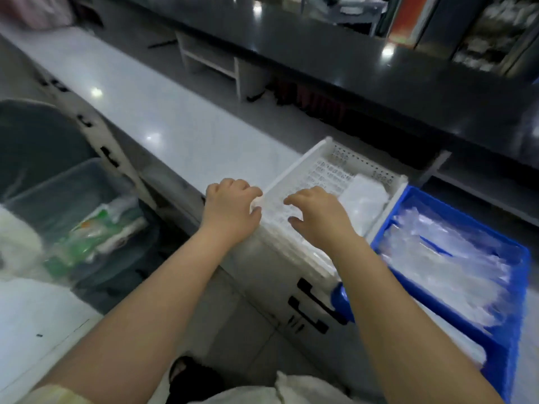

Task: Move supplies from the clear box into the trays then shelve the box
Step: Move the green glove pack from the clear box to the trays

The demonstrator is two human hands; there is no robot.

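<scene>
A white perforated tray [294,167] sits on the counter edge with a clear packet [364,199] in its right part. My left hand [230,205] grips the tray's near-left corner. My right hand [318,217] hovers over the tray's inside, fingers spread, holding nothing. To the right stands a blue tray [507,339] full of clear wrapped supplies [449,263]. The clear box [73,182] stands lower at the left, with green and white packets [108,228] inside it.
A long white counter [140,112] runs to the upper left. Dark shelving [379,68] crosses the back. Black drawer handles [312,304] show below the trays. A white surface [35,322] lies at the lower left.
</scene>
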